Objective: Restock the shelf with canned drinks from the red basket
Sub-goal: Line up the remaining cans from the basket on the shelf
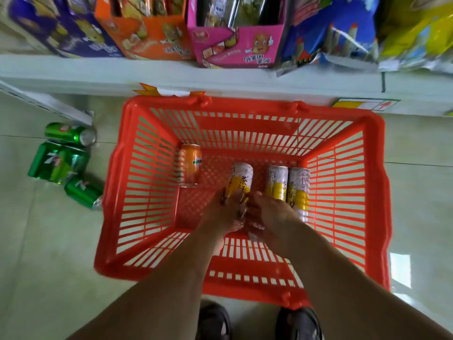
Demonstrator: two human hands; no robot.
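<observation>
Two dark shoes [259,322] at 6 o'clock, both hands inside the red basket [157,263], left hand [220,214] gripping a white-and-yellow can [240,180], right hand [272,214] curled on another can [256,231], two matching cans [288,185] at 3 o'clock, orange can [189,165] at 9 o'clock, green cans [63,163] on the floor, shelf [73,72] at 12 o'clock.

Our left hand [221,212] covers the lower end of the yellow-and-white tea can [239,182], so we cannot see how its grip closes. Our right hand [272,212] hides most of a second can [256,230] under it; only a pale blurred bit shows. The snack boxes [235,33] and bags [343,33] on the shelf [98,74] are cut off by the top edge and smeared. Our dark shoes [297,325] run off the bottom edge. The green cans [58,164] on the floor blur together.
</observation>
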